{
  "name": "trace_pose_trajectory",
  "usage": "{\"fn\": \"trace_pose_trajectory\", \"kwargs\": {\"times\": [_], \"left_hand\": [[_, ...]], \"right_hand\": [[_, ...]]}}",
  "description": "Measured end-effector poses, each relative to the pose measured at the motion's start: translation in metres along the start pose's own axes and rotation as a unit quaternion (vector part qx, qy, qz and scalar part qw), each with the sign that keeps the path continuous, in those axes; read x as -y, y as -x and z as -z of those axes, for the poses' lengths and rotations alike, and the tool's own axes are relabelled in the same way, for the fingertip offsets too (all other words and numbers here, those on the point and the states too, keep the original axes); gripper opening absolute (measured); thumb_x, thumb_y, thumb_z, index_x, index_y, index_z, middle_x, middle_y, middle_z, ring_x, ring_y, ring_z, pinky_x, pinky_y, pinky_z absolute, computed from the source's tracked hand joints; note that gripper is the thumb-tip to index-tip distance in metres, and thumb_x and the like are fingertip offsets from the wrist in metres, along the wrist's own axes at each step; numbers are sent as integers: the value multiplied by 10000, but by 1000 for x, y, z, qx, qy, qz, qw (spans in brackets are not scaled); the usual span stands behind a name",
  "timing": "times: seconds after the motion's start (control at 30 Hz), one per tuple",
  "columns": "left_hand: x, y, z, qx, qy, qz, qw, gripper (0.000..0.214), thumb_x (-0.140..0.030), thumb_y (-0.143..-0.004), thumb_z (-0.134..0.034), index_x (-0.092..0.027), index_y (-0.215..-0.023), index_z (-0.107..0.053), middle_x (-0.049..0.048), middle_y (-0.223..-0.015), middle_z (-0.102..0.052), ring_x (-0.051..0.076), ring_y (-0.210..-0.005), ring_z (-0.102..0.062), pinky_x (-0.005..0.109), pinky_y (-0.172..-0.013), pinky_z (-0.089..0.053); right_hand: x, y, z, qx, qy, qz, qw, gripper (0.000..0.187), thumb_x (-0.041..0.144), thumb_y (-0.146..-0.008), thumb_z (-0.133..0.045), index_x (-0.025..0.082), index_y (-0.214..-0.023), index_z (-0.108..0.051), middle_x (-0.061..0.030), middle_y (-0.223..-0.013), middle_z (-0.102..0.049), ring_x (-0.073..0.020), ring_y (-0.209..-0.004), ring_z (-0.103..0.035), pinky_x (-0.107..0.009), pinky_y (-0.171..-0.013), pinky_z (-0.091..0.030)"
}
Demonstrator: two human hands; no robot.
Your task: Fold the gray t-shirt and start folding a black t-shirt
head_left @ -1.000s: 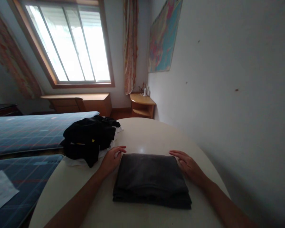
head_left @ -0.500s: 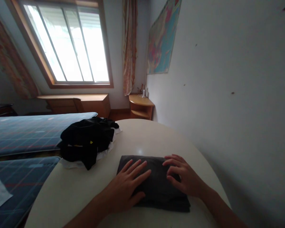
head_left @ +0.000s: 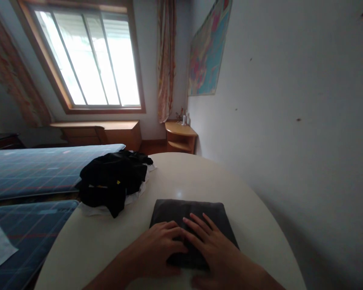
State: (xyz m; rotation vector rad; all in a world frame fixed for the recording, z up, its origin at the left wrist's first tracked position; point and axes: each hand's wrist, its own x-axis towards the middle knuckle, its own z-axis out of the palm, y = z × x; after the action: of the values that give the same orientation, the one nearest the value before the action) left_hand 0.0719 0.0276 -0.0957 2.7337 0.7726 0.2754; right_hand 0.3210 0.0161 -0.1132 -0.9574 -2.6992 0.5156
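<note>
A dark grey folded garment (head_left: pixel 196 207) lies flat as a neat rectangle near the front of the round table. My left hand (head_left: pixel 161 247) rests over its left front part, fingers bent a little and pointing right. Across the front right part lies my right hand (head_left: pixel 213 245), palm down with its fingers spread toward the far left. The fingertips of the two hands come close together over the middle of the cloth. Neither hand grips anything. Both hands cover much of the garment's near half.
A heap of black clothes (head_left: pixel 111 177) with white cloth under it lies at the table's left edge. The cream round table (head_left: pixel 199 173) stands close to the white wall (head_left: pixel 305 161) on the right. Plaid mattresses (head_left: pixel 42 169) are to the left, with a corner shelf (head_left: pixel 181 129) beyond.
My right hand has moved from the garment's right edge left and nearer me, flattening out. My left hand has drawn slightly nearer me, its fingers now less spread.
</note>
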Motion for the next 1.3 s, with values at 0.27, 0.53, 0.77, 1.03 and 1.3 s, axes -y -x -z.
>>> {"fn": "trace_pose_trajectory", "kwargs": {"times": [0.27, 0.53, 0.77, 1.03, 1.3], "left_hand": [[8, -1, -9, -25, -99, -4, 995, 297, -278, -872, -709, -237, -1142, -593, 34, -1179, -664, 238, -1038, -607, 394, -920, -477], [39, -3, -11, -130, -134, 19, 982, 403, -130, -897, -605, -246, -1281, -566, 52, -1315, -617, 254, -1210, -561, 426, -1047, -460], [79, 7, -31, -208, -140, 143, 958, 620, -185, -889, -598, -241, -1473, -396, 85, -1558, -406, 277, -1399, -417, 483, -1129, -423], [85, 0, -47, -146, -83, 210, 963, 486, -319, -965, -526, -216, -1437, -473, 88, -1558, -415, 278, -1457, -346, 510, -1189, -333], [85, -1, -44, -130, -67, 203, 968, 477, -316, -978, -495, -271, -1452, -464, 56, -1578, -386, 271, -1478, -308, 528, -1204, -294]], "right_hand": [[0, -12, -48, -97, 97, -37, 990, 866, 322, -859, -648, 290, -1594, -193, -69, -1624, -256, -437, -1470, -227, -711, -1163, -163], [-8, -58, -71, -175, 200, -167, 949, 665, 286, -926, -537, 254, -1557, -328, -92, -1597, -324, -463, -1460, -235, -776, -1091, -245], [-51, -105, -25, -149, 281, -357, 878, 560, 158, -951, -405, 129, -1510, -407, -142, -1594, -324, -448, -1444, -269, -778, -1044, -282], [-153, -118, 25, -196, 274, -540, 772, 577, 347, -997, -427, 35, -1483, -423, -225, -1578, -319, -469, -1441, -213, -769, -1063, -220], [-190, -122, 38, -175, 241, -540, 787, 575, 421, -1016, -370, 218, -1553, -330, -146, -1619, -270, -447, -1482, -107, -790, -1063, -124]]}}
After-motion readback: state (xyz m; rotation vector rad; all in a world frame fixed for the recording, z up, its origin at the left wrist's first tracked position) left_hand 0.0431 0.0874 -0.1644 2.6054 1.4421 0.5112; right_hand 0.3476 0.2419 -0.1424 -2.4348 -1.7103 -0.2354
